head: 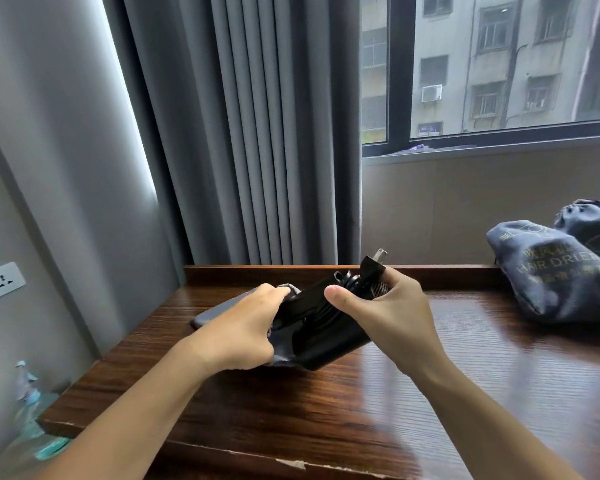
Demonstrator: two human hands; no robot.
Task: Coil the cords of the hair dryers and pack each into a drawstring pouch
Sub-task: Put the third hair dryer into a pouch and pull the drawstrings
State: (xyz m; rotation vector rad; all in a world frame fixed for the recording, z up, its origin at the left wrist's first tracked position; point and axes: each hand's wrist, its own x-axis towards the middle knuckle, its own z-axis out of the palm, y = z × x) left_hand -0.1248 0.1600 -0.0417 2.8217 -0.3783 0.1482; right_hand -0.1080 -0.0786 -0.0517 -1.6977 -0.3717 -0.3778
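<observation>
A black hair dryer (pixel 329 337) is held just above the wooden table, its cord coiled against the body and the plug (pixel 374 265) sticking up at the far end. My right hand (pixel 388 313) grips the dryer and the coiled cord from the right, thumb on top. A grey drawstring pouch (pixel 222 308) lies flat on the table to the left, its mouth against the dryer. My left hand (pixel 243 327) grips the pouch's mouth edge, and part of the dryer sits inside the opening.
Two filled grey pouches, the nearer (pixel 548 271) printed "HAIR DRIER" and the other (pixel 596 230) behind it, lie at the table's right back. The table (pixel 326 410) has a raised back lip. A wall socket (pixel 0 282) and plastic bottles (pixel 28 386) are at the left.
</observation>
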